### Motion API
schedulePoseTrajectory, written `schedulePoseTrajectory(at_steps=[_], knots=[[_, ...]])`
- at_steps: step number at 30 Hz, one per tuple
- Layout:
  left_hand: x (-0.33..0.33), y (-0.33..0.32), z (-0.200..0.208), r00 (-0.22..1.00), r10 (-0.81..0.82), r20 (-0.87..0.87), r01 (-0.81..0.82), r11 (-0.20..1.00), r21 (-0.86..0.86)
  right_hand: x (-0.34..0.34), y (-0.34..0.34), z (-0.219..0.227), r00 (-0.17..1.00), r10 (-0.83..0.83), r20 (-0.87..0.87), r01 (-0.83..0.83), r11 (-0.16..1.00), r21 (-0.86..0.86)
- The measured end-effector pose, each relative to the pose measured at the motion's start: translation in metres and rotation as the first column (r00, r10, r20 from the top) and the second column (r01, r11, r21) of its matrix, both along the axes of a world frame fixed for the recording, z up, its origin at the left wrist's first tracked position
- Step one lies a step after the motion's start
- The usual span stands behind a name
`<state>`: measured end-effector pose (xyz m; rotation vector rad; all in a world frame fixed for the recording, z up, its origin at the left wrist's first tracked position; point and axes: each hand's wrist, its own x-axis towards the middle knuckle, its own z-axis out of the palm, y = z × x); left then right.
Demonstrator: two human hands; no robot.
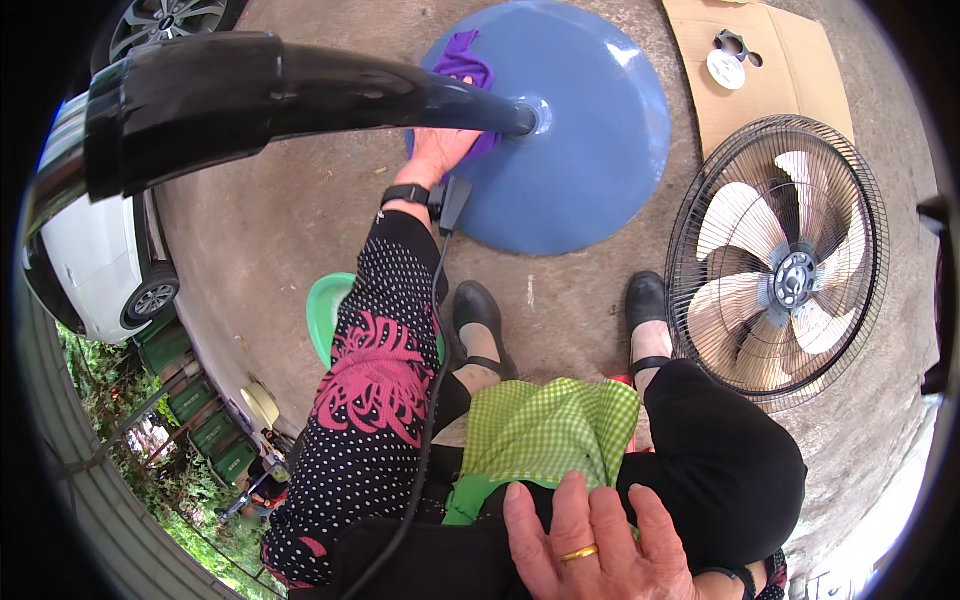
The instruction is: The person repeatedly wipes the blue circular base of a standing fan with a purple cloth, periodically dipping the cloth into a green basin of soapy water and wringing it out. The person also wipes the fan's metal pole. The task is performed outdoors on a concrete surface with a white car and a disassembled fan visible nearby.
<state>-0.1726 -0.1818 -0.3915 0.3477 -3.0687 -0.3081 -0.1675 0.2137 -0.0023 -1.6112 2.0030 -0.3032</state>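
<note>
My left hand presses a purple cloth onto the left side of a round blue base. A thick black pole rises from the middle of that base toward the upper left and crosses in front of the fingers, so they show only in part. Down at my lap, my right hand holds nothing. Its fingers are spread, one with a gold ring, just by the green checked apron.
A caged fan head with pale blades lies to the right. Beyond it, a cardboard sheet bears a white disc and a black part. A green basin sits behind my left forearm. A dark cable runs along that arm. A white car stands left.
</note>
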Motion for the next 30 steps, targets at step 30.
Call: schedulePoseTrajectory(at_steps=[30], knots=[[-0.192,0.143,0.025,0.947,0.243,0.210,-0.258,0.965,0.047,-0.020,0.029,0.001,0.989,-0.118,-0.092,0.118,0.993,-0.007]])
